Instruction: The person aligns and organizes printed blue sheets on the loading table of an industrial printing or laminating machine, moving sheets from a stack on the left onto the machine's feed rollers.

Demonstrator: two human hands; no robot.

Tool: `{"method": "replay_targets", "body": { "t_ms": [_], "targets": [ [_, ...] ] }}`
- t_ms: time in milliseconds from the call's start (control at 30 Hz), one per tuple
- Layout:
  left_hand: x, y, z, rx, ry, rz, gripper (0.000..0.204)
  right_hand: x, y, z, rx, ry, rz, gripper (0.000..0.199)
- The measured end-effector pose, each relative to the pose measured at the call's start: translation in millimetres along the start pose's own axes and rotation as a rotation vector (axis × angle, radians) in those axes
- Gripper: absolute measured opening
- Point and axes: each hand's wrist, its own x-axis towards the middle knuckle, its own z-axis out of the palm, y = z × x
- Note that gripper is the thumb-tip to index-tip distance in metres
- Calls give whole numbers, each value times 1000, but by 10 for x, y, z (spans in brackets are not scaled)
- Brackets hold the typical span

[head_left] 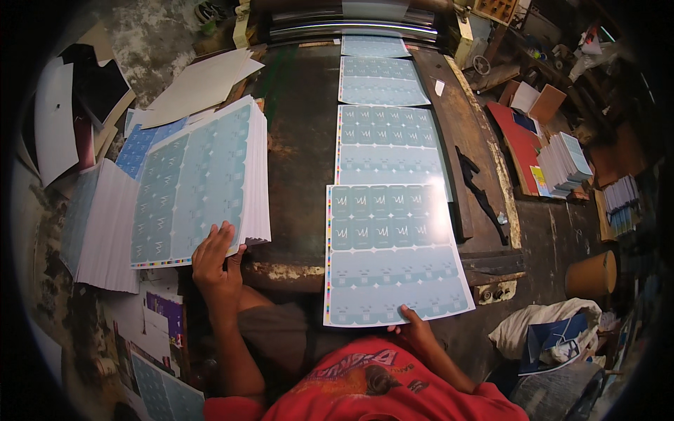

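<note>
Pinching the near edge of a printed sheet (393, 256) with the right hand (415, 328), fingertips on the paper's lower margin, thumb side hidden underneath; sheet lying flat at the near edge of the dark machine bed (302, 140), its bottom overhanging toward the lap. Resting spread on the near corner of the tall stack of printed sheets (200, 182) with the left hand (216, 261), fingers flat on the top sheet, not closed around anything, stack sitting off the bed's left edge.

Could slide askew: held only at one point of its edge, free to pivot and overlap the next sheet (390, 144) crookedly. Could also buckle or crease at the overhang where nothing supports it. Could drag several top sheets off the stack at once, given the leaning, fanned right side.

Hard to make out: how firmly the right fingers close, probably a light pinch. Farther sheets (382, 81) shrinking toward the rollers (351, 28) at the far edge, cut short there. Floor clutter at right dim and blurred.
</note>
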Motion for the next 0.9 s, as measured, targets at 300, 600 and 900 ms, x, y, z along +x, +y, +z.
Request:
{"method": "replay_targets", "body": {
  "t_ms": [300, 600, 900],
  "targets": [
    [115, 20, -140, -235, -103, -79, 40, -139, -13, 104, 138, 42, -4, 42],
    [90, 24, 20, -394, 12, -381, 36, 424, -94, 65, 206, 49, -210, 48],
    [133, 74, 100, -461, 64, -427, 38, 494, -201, 117, 202, 127, -344, 49]
  ]
}}
